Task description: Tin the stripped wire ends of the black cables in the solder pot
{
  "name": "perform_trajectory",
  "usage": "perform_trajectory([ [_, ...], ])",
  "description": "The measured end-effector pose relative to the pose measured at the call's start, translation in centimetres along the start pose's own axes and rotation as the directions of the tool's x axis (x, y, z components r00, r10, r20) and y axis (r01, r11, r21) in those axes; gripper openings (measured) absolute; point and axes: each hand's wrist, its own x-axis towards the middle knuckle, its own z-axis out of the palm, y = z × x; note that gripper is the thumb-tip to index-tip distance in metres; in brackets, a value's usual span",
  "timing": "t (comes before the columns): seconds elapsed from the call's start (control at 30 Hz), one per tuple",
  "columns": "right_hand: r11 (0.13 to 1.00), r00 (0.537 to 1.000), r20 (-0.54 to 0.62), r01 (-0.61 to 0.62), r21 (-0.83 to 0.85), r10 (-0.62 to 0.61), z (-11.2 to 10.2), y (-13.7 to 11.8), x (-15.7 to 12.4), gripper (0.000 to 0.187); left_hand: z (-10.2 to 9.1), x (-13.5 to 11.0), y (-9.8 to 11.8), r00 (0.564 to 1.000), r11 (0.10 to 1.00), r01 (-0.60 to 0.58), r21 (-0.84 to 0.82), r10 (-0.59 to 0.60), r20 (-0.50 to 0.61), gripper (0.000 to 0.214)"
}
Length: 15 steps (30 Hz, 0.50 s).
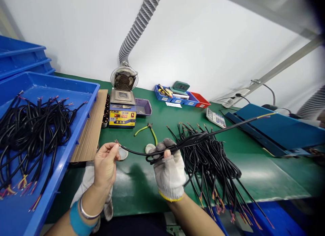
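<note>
while the left hand [106, 163], bare, pinches one end of a black cable [134, 152] between thumb and fingertips, coloured wire tips poke out just past the grip. and over on the other side, the right hand [169, 168] wears a white glove [171, 176], fingers curled closed around the folded middle of that cable, bare thumb tip pressing on top! the cable hangs above the green worktop [137, 185], one stretch bridging the two hands, another running far out to the right, ending in coloured wires in front of a teal panel [284, 124]. just beside the glove, a big heap of black cables [210, 154] sprawls across the worktop, ends drooping over the near edge. green-handled cutters [153, 132] lie behind the hands, a yellow heating unit [122, 118] glows with red digits, and far left, a blue tray [82, 86] carries more black cables [38, 124].
</note>
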Motion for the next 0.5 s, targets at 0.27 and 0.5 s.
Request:
perform_trajectory([
  [0.27,1.000,1.000,0.017,-0.014,0.018,0.014,0.12,0.03,-0.46,0.027,-0.27,-0.04,0.00,0.999,1.000,-0.025,-0.001,0.025,0.036,0.029],
  [0.5,0.999,1.000,-0.014,-0.017,0.035,0.017,0.49,-0.03,-0.56,0.024,-0.33,-0.33,0.08,0.998,0.999,-0.038,-0.007,0.038,0.056,0.028],
])
